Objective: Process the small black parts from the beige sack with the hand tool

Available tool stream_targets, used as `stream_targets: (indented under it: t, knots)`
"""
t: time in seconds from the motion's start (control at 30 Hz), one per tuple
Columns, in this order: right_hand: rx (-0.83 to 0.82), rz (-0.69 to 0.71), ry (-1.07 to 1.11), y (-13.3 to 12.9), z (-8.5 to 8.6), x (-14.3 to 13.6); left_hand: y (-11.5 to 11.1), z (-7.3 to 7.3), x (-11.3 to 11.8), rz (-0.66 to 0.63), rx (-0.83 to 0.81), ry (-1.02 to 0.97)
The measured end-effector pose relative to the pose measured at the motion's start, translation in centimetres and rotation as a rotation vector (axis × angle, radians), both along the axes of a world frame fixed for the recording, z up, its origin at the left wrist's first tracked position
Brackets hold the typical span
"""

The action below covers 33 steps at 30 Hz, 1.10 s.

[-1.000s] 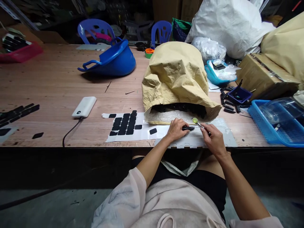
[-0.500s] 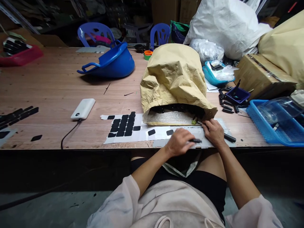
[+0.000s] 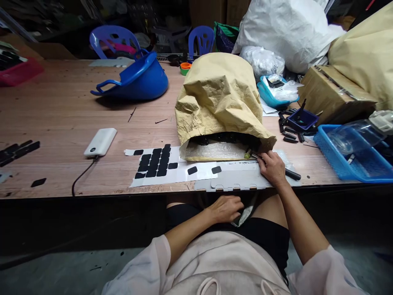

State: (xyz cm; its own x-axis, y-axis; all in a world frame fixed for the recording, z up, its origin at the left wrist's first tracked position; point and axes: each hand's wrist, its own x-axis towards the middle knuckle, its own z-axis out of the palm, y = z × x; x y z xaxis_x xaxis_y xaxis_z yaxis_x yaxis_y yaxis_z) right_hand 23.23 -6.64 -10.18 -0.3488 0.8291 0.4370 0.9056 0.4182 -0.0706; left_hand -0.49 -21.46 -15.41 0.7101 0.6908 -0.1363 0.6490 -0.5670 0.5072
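Note:
My left hand [image 3: 226, 209] is below the table edge, over a bag [image 3: 247, 214] with a pale lining in my lap. Its fingers are loosely bent and apart, with nothing visible in them. My right hand [image 3: 272, 168] rests on the grey plate [image 3: 239, 182] at the table's front, closed around a black-handled tool [image 3: 293, 174]. The tool's thin metal shaft points left and ends by a yellow-green tip. Just behind lies a large tan sack [image 3: 219, 94], its mouth towards me, with dark pieces inside. Left of the plate, a white sheet [image 3: 181, 176] carries several black rounded stickers [image 3: 152, 162].
A white power bank [image 3: 100, 142] with a black cable lies at left. Further back is a tipped blue basin [image 3: 141, 82]. On the right are loose black pieces [image 3: 290, 139], a small purple tray [image 3: 302, 119], a blue basket [image 3: 334, 157] and a cardboard box [image 3: 334, 90].
My left hand has moved down from above the plate to my lap. The black piece it held is out of sight. My right hand keeps its grip on the tool.

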Motion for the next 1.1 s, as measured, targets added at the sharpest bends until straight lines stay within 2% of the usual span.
stream_targets:
  t: [0.07,0.1,0.17,0.23,0.3,0.37,0.43,0.53,0.73,1.0,1.1]
  knots:
    - [0.012,-0.003,-0.010,0.0,0.0,-0.1,1.2,3.3,0.5,-0.117,0.202,-0.111]
    - [0.016,-0.003,-0.012,0.0,0.0,-0.1,2.5,5.0,0.6,-0.089,0.283,-0.143]
    - [0.012,0.001,-0.009,0.0,0.1,-0.1,6.3,8.1,0.8,0.109,0.381,-0.123]
    - [-0.004,0.004,0.002,0.0,0.2,-0.1,10.9,10.5,0.8,0.371,0.403,-0.028]
    - [-0.021,0.008,0.017,0.0,0.2,0.0,15.3,12.0,0.7,0.577,0.393,0.109]
    - [-0.031,0.016,0.031,0.1,0.2,0.1,18.5,12.6,0.5,0.674,0.371,0.199]
    - [-0.032,0.019,0.040,0.1,0.2,0.1,20.3,12.5,0.4,0.721,0.328,0.237]
    - [-0.033,0.009,0.039,0.1,0.1,0.2,20.9,11.8,0.3,0.803,0.274,0.238]
    - [-0.033,-0.004,0.036,0.0,0.1,0.1,19.4,11.1,-1.0,0.885,0.324,0.237]
    - [-0.042,-0.014,0.037,0.0,0.1,0.0,16.8,11.3,-3.9,0.860,0.312,0.237]
    - [-0.043,-0.015,0.045,0.0,0.1,0.0,15.1,11.5,-4.6,0.770,0.281,0.165]
